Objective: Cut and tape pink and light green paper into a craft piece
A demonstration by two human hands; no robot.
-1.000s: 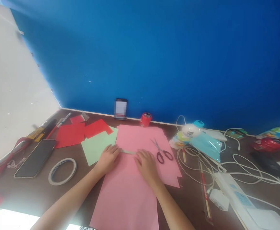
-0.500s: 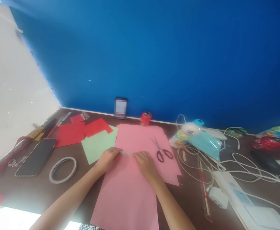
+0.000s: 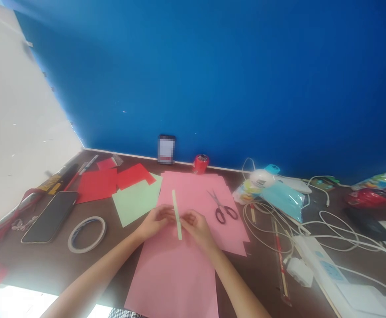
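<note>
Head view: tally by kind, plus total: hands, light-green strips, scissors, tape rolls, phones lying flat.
Hands: 2 (left hand, right hand)
Light-green strip: 1
Scissors: 1
Tape roll: 1
Phone lying flat: 1
Total: 6

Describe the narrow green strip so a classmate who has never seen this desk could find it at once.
On the dark desk, find the large pink paper in the middle. Over it, a pale green strip shows between the left hand and the right hand. Unlike the broader green paper off to its left, this piece is long, straight and narrow.
</note>
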